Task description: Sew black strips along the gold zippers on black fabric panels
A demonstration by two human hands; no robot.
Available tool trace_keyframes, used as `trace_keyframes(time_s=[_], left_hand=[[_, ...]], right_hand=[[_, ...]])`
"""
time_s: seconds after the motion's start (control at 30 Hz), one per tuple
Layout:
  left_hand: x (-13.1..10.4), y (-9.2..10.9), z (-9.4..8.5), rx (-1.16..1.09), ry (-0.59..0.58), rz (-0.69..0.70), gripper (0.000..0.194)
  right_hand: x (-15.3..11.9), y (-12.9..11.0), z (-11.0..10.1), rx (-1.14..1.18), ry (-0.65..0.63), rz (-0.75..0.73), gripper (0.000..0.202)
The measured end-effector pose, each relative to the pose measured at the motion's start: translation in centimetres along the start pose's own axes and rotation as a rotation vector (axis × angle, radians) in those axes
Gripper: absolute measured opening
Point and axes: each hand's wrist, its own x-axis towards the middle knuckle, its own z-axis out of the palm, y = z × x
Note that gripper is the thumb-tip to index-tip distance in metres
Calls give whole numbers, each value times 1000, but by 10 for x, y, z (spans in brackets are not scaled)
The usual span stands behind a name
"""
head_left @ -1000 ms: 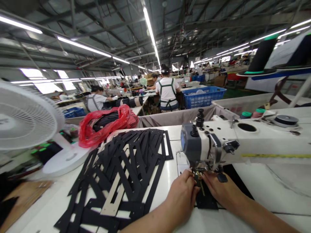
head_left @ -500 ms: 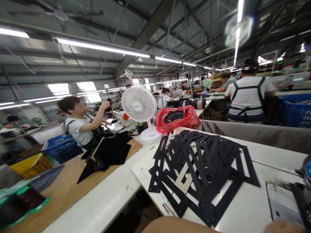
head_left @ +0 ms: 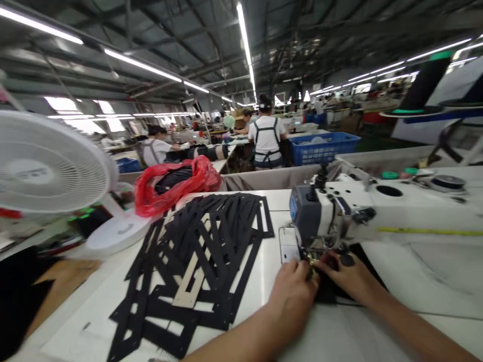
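Head view is showing both hands working close together under the head of a sewing machine (head_left: pixel 302 208). A black piece (head_left: pixel 327 292) is lying flat on the white table (head_left: pixel 257 279), just below the needle area and partly covered by the hands. The left hand (head_left: pixel 296 291) is resting at its left edge, fingers curled and bunched; blur is hiding whether they are pinching it. The right hand (head_left: pixel 349 276) is lying over the piece from the other side, its fingers reaching narrowly toward the left fingertips; whether they are gripping, I cannot tell. A small brass-coloured part (head_left: pixel 312 259) is showing between the fingertips, its shape too blurred to read.

Left of the machine, a heap of black frames (head_left: pixel 211 249) is spreading over the table, with a beige strip (head_left: pixel 184 296) lying among them. Behind the heap, a red bag (head_left: pixel 206 176) is holding dark material, and a white fan (head_left: pixel 56 166) is standing to its left. Farther back, a co-worker (head_left: pixel 266 138) is facing away beside a blue crate (head_left: pixel 324 150).
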Motion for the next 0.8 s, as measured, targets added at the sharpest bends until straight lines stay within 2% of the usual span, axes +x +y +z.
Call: trace_keyframes(time_s=[0.17, 0.33, 0.5, 0.6, 0.8], left_hand=[[-2, 3, -5, -11, -36, -3, 20], [-3, 1, -7, -14, -13, 9, 24], [-3, 1, -8, -22, -24, 13, 25], [-3, 3, -9, -38, -21, 6, 24], [-3, 4, -8, -66, -4, -6, 23]], right_hand=[[-3, -6, 11, -121, -53, 129, 29], [-3, -15, 10, -183, -52, 248, 29], [-2, -17, 0, -125, -120, 222, 31], [-2, -19, -2, -144, -119, 233, 32], [1, -27, 12, -277, -94, 308, 31]])
